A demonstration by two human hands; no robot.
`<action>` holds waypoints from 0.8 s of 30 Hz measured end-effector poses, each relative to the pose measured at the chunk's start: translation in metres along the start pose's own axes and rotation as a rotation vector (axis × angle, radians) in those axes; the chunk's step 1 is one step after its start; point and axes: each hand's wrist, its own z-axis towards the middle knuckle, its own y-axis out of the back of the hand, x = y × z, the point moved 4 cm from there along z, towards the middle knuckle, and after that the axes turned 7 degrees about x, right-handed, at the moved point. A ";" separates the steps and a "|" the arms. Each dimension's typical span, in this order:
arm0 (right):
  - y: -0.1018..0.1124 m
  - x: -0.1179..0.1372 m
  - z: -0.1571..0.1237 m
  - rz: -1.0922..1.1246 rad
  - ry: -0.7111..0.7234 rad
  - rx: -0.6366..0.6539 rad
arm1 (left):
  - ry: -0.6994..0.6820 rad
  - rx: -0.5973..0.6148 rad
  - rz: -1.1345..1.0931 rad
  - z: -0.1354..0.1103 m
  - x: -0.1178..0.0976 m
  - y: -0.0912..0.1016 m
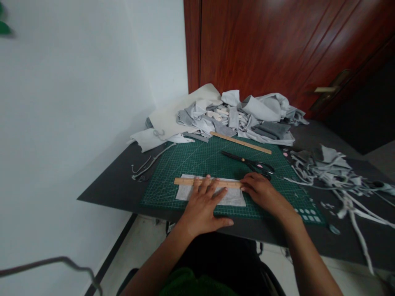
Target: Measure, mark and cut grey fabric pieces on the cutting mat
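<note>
A small pale grey fabric piece point(188, 192) lies on the green cutting mat point(200, 158). A wooden ruler point(184, 181) rests across its upper edge. My left hand point(203, 205) lies flat with fingers spread on the fabric, fingertips pressing the ruler. My right hand point(261, 190) sits at the ruler's right end with fingers curled together; whether it holds a marker or anything else is hidden. Black scissors point(247, 161) lie just beyond my right hand.
A second, longer wooden ruler point(240, 142) lies at the mat's far edge. A heap of grey and white fabric point(228, 113) fills the back of the dark table point(114, 185). Cut fabric strips point(336, 172) spread at the right. A white wall stands left, a red-brown door behind.
</note>
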 end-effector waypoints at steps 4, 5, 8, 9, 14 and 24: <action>0.002 0.002 0.000 0.003 -0.003 0.008 | 0.004 0.000 -0.007 0.000 0.000 0.000; 0.002 0.002 0.000 0.003 -0.007 0.009 | 0.005 0.002 -0.007 0.001 0.000 0.000; 0.001 0.003 0.000 0.003 -0.015 0.014 | 0.006 0.002 -0.003 0.001 0.000 0.000; 0.001 0.003 0.000 0.003 -0.014 0.013 | 0.005 0.001 -0.003 0.001 0.001 -0.001; -0.002 -0.001 0.002 -0.013 -0.017 -0.009 | -0.006 -0.005 -0.002 0.000 0.001 0.000; -0.004 -0.007 0.006 -0.014 -0.057 -0.091 | -0.005 0.014 -0.010 -0.001 0.002 -0.001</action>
